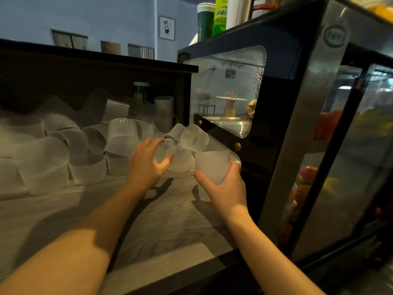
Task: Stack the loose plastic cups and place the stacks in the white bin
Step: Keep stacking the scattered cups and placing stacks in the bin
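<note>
Several clear ribbed plastic cups [121,135] lie heaped on the wooden counter [165,220], some upright, some tipped over. My right hand [225,188] grips one upright frosted cup [212,165] near the display case. My left hand [148,162] reaches into the pile, its fingers and thumb spread around a cup [180,160] standing on the counter, touching it loosely. A tilted cup [194,138] leans just above it. No white bin is in view.
A glass-fronted display fridge [319,135] with fruit stands close on the right. A dark raised ledge [95,58] runs behind the cups. A green can [140,92] and a white cylinder [164,109] stand at the back. Bare wood lies in front of the pile.
</note>
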The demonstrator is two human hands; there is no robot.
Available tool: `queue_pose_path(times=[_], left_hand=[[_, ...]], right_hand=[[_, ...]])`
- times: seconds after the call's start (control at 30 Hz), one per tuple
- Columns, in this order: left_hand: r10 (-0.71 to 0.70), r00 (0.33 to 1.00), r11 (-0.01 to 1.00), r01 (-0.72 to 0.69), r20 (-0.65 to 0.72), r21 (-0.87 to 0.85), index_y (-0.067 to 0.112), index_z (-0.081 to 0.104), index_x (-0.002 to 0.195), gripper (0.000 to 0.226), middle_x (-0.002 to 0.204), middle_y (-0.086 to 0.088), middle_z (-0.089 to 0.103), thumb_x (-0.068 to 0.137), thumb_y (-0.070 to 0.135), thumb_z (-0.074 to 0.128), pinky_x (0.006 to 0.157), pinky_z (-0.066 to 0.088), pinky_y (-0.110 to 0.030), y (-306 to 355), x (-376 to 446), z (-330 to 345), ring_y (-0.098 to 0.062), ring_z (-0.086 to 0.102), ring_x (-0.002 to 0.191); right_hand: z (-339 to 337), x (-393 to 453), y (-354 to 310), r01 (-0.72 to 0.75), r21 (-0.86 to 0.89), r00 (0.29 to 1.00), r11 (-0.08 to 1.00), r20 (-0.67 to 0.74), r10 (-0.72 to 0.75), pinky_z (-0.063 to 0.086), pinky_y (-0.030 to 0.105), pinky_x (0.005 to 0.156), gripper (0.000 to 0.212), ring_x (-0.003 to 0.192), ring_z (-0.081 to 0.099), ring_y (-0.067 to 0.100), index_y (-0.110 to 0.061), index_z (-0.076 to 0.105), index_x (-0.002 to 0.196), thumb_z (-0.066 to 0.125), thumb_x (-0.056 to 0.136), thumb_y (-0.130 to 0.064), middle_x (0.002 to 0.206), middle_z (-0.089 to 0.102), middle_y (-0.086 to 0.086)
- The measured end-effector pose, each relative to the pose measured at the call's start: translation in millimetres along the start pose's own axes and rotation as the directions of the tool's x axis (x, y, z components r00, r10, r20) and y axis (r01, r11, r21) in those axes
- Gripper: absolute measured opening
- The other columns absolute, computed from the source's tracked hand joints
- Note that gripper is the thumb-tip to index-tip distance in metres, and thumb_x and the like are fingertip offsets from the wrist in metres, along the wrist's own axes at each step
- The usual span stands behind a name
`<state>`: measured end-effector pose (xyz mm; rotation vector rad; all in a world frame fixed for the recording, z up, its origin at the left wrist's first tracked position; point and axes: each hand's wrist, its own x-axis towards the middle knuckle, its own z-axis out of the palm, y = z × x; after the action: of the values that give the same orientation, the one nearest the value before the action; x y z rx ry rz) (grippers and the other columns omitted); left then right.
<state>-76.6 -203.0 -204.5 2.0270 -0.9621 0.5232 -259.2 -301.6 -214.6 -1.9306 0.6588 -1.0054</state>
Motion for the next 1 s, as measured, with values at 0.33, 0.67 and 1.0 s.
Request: queue_pose_path(times=[0.33, 0.67, 1.0], left_hand=[[-0.162, 0.981, 0.975, 0.143, 0.106, 0.169, 0.018, 0.035, 0.139, 0.072, 0.137, -0.011, 0.037, 0.085, 0.055, 0.064, 0.090, 0.044, -0.038, 29.7, 12.2, 31.3, -0.030, 0.048, 0.119], [-0.164, 0.981, 0.986, 0.165, 0.107, 0.000, 0.016, 0.034, 0.147, 0.077, 0.140, -0.013, 0.044, 0.085, 0.045, 0.070, 0.102, 0.041, -0.041, 22.3, 15.3, 32.9, -0.030, 0.044, 0.127], [-0.160, 0.978, 0.971, 0.181, 0.136, -0.157, 0.019, 0.043, 0.142, 0.069, 0.136, -0.005, 0.051, 0.084, 0.039, 0.074, 0.094, 0.050, -0.033, 15.0, -0.3, -9.2, -0.015, 0.050, 0.110]], right_hand=[[5.7, 2.9, 2.8, -0.014, -0.030, 1.000, 0.999, 0.011, 0.014, 0.053, 0.044, 0.089, 0.084, 0.112, 0.051, 0.018, -0.027, 0.031, 0.133, 0.075, 0.069, -0.061, 0.124, 0.046, -0.005], [4.0, 3.7, -0.8, -0.032, -0.044, 0.999, 0.999, -0.006, 0.032, 0.052, 0.040, 0.088, 0.081, 0.108, 0.050, 0.017, -0.026, 0.032, 0.131, 0.076, 0.070, -0.058, 0.121, 0.046, -0.006], [1.2, 1.3, -0.6, -0.026, -0.037, 0.999, 0.999, -0.035, 0.025, 0.053, 0.038, 0.085, 0.082, 0.108, 0.052, 0.018, -0.024, 0.033, 0.132, 0.076, 0.071, -0.058, 0.123, 0.047, -0.003]])
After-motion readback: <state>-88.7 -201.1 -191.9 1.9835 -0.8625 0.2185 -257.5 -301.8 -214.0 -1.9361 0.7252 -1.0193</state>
